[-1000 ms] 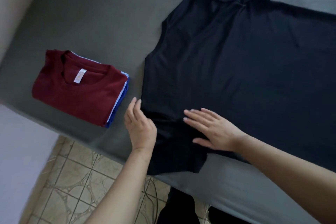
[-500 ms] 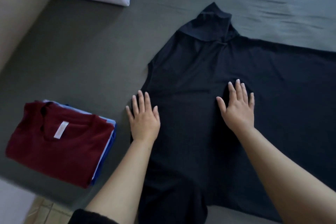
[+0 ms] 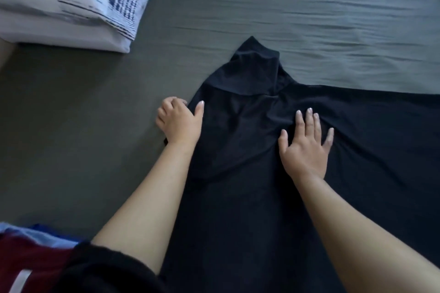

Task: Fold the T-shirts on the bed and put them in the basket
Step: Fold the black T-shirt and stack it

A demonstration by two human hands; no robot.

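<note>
My left hand [image 3: 179,120] curls round the edge of the black cotton T-shirt [image 3: 250,150]; my right hand [image 3: 305,147] presses flat, fingers spread, on it.

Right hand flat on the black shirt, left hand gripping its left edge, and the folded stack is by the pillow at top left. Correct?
Not quite. The head view shows the folded stack at bottom left, far from the pillow. The rest holds: right hand flat on the black shirt, left hand gripping its left edge.
</note>
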